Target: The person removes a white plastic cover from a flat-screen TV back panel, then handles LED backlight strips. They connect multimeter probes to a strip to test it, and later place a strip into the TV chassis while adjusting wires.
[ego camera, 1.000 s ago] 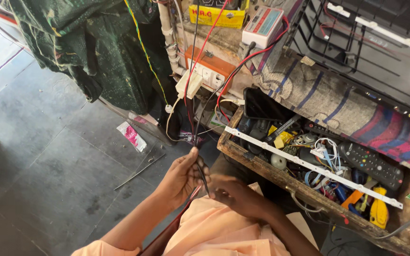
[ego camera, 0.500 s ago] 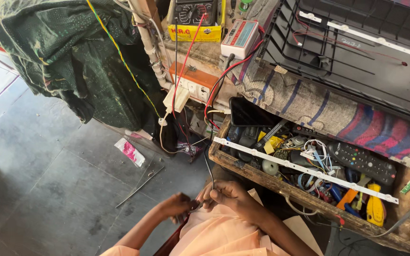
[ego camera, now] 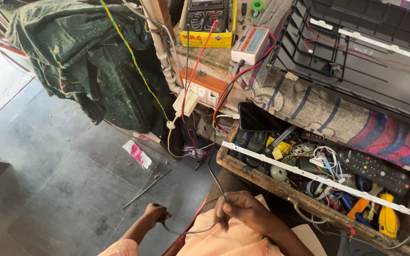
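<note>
Left hand: the left hand (ego camera: 156, 214) is curled into a loose fist, fingers closed over one end of a thin dark wire (ego camera: 193, 232); what else it may enclose I cannot tell.
Right hand: the right hand (ego camera: 243, 211) has its fingertips pinched together on the same wire, which sags in a loop between the two hands and also rises from these fingers up toward the bench.
Wire position: it hangs over the lap, low between both sets of fingers, well apart from the wooden tray to the right of the right hand.
Risk, snag: the upward run of the wire passes near a cluster of red and black leads (ego camera: 200, 142) above the fingers; a sharp pull could, I judge, drag or tangle them.
Risk, slip: the pinch is only at the fingertips, so the thin wire could slide out if tension comes on.
Risk, power: a socket box (ego camera: 204, 88) with plugged leads sits up and beyond the fingers; a bare end straying there would be a hazard.
Wooden tray: the wooden tray (ego camera: 281, 192), just right of the right-hand fingers, holds a long white LED strip (ego camera: 316, 178) laid across it, a black remote control (ego camera: 375, 170), a yellow-handled tool (ego camera: 388, 219), coiled white cable and small parts.
Bench top: a yellow-cased multimeter (ego camera: 208, 21) stands far above the fingers.
</note>
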